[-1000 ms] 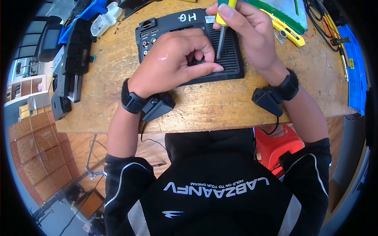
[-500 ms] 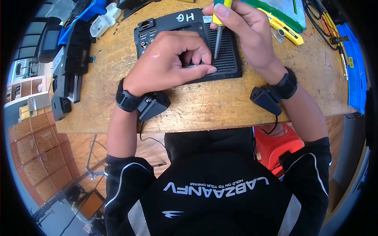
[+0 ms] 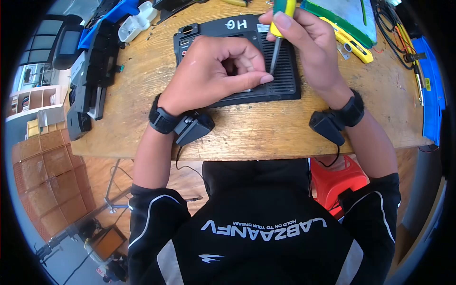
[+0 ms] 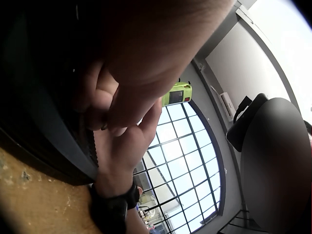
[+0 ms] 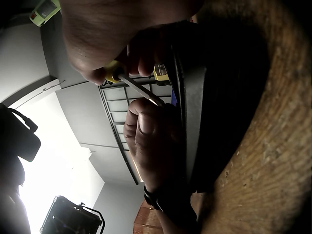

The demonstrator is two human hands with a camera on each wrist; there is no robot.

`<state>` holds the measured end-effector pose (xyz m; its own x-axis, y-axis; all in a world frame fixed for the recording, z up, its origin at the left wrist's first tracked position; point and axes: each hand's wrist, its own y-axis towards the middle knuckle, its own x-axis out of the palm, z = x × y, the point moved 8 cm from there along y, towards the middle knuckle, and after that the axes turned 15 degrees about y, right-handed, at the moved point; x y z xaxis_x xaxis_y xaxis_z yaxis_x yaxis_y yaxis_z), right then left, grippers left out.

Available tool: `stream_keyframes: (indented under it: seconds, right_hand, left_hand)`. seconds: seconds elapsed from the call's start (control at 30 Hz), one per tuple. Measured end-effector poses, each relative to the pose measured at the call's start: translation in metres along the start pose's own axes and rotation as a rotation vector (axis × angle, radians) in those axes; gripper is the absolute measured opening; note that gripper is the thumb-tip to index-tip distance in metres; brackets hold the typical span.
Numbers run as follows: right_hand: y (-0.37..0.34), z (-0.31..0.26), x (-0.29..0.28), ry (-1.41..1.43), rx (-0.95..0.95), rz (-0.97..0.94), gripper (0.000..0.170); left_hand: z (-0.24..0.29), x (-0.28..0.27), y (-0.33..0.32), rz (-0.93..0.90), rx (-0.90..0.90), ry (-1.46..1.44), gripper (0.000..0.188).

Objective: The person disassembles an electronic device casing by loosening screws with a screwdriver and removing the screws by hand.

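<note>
A black device [image 3: 285, 92] with a ribbed vent panel and "HQ" in white lies on the wooden table. My right hand [image 3: 318, 52] grips the green and yellow handle of a screwdriver [image 3: 276, 50] near its top. The shaft slants down over the vent, its tip right at my left thumb and forefinger. My left hand [image 3: 213, 71] lies across the device's middle, fingers curled in and thumb stretched towards the tip. I cannot tell whether a small part sits between those fingertips. In the right wrist view, the screwdriver shaft [image 5: 141, 90] reaches the left forefinger.
Right of the device lies a yellow utility knife [image 3: 349, 42], beside a green-edged tray [image 3: 311, 7]. Cables [image 3: 394, 33] and a blue bin [image 3: 427, 90] stand at the far right. Black equipment [image 3: 97, 71] and a white case [image 3: 137, 23] occupy the left side.
The screwdriver tip and my left thumb have come closer together over the vent. My right hand keeps its grip on the handle. The whole head view has shifted slightly.
</note>
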<state>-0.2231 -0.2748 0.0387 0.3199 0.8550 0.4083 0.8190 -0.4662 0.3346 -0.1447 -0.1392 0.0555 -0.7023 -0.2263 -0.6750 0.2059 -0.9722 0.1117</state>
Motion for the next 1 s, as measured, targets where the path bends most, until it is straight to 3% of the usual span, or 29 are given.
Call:
stream_keyframes:
  seconds: [0.07,0.17,0.27,0.33,0.43,0.57,0.83,1.0]
  right_hand:
    - [-0.003,0.003,-0.005,-0.158,-0.051,-0.06,0.036]
    - [-0.003,0.005,-0.007,-0.125,-0.046,-0.061,0.033]
    - [-0.002,0.0,0.002,-0.12,-0.039,-0.084,0.033]
    - [-0.003,-0.003,0.009,-0.119,-0.026,-0.102,0.033]
    - [-0.002,-0.003,0.01,0.025,-0.032,-0.064,0.029]
    - [-0.002,-0.002,0.005,-0.021,-0.016,-0.056,0.029]
    - [-0.003,-0.003,0.006,-0.048,-0.021,-0.048,0.033]
    - [-0.002,-0.002,0.005,-0.084,-0.007,-0.044,0.035]
  left_hand:
    - [0.0,-0.002,0.0,0.013,-0.001,0.001,0.011]
    - [0.001,-0.007,-0.001,0.032,0.009,-0.013,0.008]
    - [0.005,-0.014,0.0,0.062,0.129,0.003,0.007]
    - [0.0,-0.031,-0.002,0.182,0.143,0.004,0.012]
    - [-0.027,-0.058,0.0,0.317,0.039,-0.063,0.02]
    - [-0.077,-0.104,-0.009,0.484,-0.104,0.178,0.019]
    - [-0.16,-0.154,-0.043,0.564,-0.334,0.102,0.023]
    - [-0.177,-0.173,-0.064,0.658,-0.416,0.306,0.022]
